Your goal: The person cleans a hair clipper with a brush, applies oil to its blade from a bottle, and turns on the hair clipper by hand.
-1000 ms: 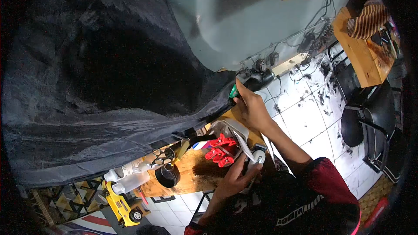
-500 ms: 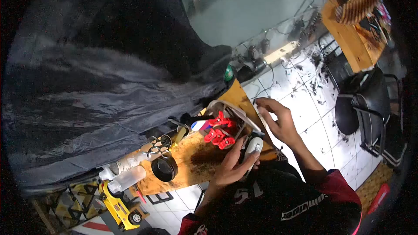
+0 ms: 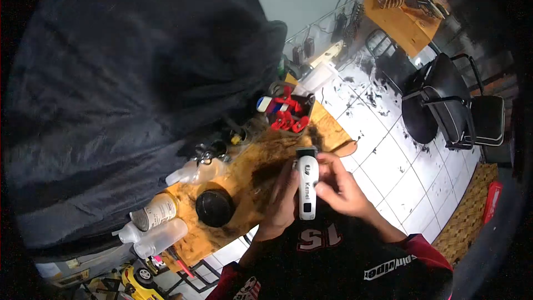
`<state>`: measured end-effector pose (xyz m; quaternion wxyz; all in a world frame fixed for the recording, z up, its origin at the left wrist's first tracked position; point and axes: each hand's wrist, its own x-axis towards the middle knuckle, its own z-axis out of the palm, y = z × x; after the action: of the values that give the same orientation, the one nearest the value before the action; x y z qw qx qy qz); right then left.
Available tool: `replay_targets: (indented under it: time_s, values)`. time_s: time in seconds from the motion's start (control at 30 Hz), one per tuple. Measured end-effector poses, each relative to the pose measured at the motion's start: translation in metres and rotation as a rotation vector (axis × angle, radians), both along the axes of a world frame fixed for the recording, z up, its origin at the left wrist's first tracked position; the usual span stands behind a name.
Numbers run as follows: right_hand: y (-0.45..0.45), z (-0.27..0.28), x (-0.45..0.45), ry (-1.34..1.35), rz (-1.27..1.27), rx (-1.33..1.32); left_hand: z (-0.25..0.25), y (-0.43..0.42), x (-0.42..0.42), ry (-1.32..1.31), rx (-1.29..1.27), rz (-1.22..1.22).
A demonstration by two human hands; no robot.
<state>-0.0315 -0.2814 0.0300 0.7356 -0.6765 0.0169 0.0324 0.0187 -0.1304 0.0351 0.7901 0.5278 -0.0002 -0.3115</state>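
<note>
A white hair clipper (image 3: 307, 189) with a dark blade end and "Kemei" lettering is held upright between my hands in front of my chest. My left hand (image 3: 281, 203) is wrapped round its left side. On the other side, my right hand (image 3: 345, 191) grips it, thumb against the body and bent fingers near the blade end. Just beyond, on the hair-strewn wooden table (image 3: 255, 189), a basket holds red clips (image 3: 288, 122). A round black container (image 3: 215, 208) stands left of my left hand.
Several bottles, including a labelled one (image 3: 161, 211), stand at the table's left end. Scissors (image 3: 206, 155) lie behind the black container. A dark cloth (image 3: 144, 78) hangs along the left. Black chairs (image 3: 444, 103) stand on the hair-littered tile floor (image 3: 388, 150). A yellow toy car (image 3: 139, 283) sits below.
My right hand has come in from beside the basket to the clipper. The clipper now shows its lettered face, still in my left hand. The whole view has shifted.
</note>
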Motion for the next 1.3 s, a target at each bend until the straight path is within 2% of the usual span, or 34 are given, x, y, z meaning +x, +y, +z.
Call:
replay_targets:
  time_s: [0.03, 0.07, 0.13, 0.2, 0.23, 0.27, 0.3, 0.33, 0.4, 0.47, 0.53, 0.57, 0.6, 0.63, 0.8, 0.87, 1.0, 1.1, 1.13, 1.17, 1.3]
  values:
    - [0.012, 0.002, -0.002, -0.026, 0.015, -0.016, -0.004, 0.012, -0.002, 0.117, -0.131, -0.019]
    - [0.023, 0.003, -0.005, -0.052, 0.031, -0.031, -0.003, 0.018, -0.006, 0.109, -0.138, -0.019]
    - [0.039, 0.008, -0.007, -0.097, 0.1, 0.001, 0.005, 0.033, -0.011, 0.081, -0.121, 0.095]
    - [0.06, 0.023, -0.01, 0.076, 0.137, 0.059, 0.009, 0.056, -0.014, 0.049, -0.076, 0.101]
    - [0.07, 0.014, -0.012, -0.012, 0.112, -0.069, 0.009, 0.07, -0.017, 0.039, -0.016, 0.108]
    - [0.078, 0.017, -0.016, -0.013, 0.114, -0.077, 0.007, 0.081, -0.018, 0.028, 0.038, 0.116]
    - [0.084, 0.021, -0.017, 0.074, 0.136, -0.02, 0.002, 0.09, -0.019, -0.007, -0.174, 0.196]
    - [0.092, 0.023, -0.017, 0.158, 0.161, 0.035, 0.003, 0.101, -0.02, -0.013, -0.186, 0.204]
    - [0.108, 0.021, -0.021, 0.156, 0.164, -0.012, 0.006, 0.126, -0.025, -0.065, -0.038, 0.154]
    - [0.121, 0.02, -0.024, 0.091, 0.192, -0.005, -0.007, 0.143, -0.03, -0.057, -0.125, 0.177]
    - [0.128, 0.028, -0.024, 0.172, 0.245, -0.017, -0.005, 0.154, -0.033, -0.049, -0.164, 0.215]
    - [0.133, 0.028, -0.024, 0.08, 0.243, -0.108, -0.008, 0.161, -0.032, -0.045, -0.164, 0.223]
    - [0.137, 0.028, -0.026, -0.008, 0.241, -0.196, -0.012, 0.168, -0.031, -0.041, -0.139, 0.176]
    - [0.139, 0.029, -0.026, 0.03, 0.242, -0.177, -0.014, 0.174, -0.032, -0.037, -0.113, 0.128]
    - [0.145, 0.03, -0.019, 0.015, 0.275, -0.21, -0.005, 0.179, -0.035, -0.028, -0.168, 0.167]
    - [0.141, 0.032, -0.016, -0.023, 0.278, -0.263, -0.004, 0.177, -0.034, -0.081, -0.081, 0.168]
    - [0.129, 0.029, -0.012, -0.09, 0.245, -0.256, -0.004, 0.166, -0.036, -0.134, -0.096, 0.201]
    - [0.118, 0.032, -0.011, 0.0, 0.154, -0.179, -0.001, 0.156, -0.034, -0.06, -0.176, 0.251]
    - [0.111, 0.03, -0.01, 0.002, 0.145, -0.174, -0.001, 0.152, -0.03, -0.137, -0.221, 0.237]
    - [0.103, 0.026, -0.009, -0.04, 0.124, -0.172, 0.0, 0.148, -0.027, -0.215, -0.268, 0.225]
    - [0.087, 0.032, -0.007, -0.111, 0.072, -0.188, 0.011, 0.133, -0.026, -0.154, -0.402, 0.211]
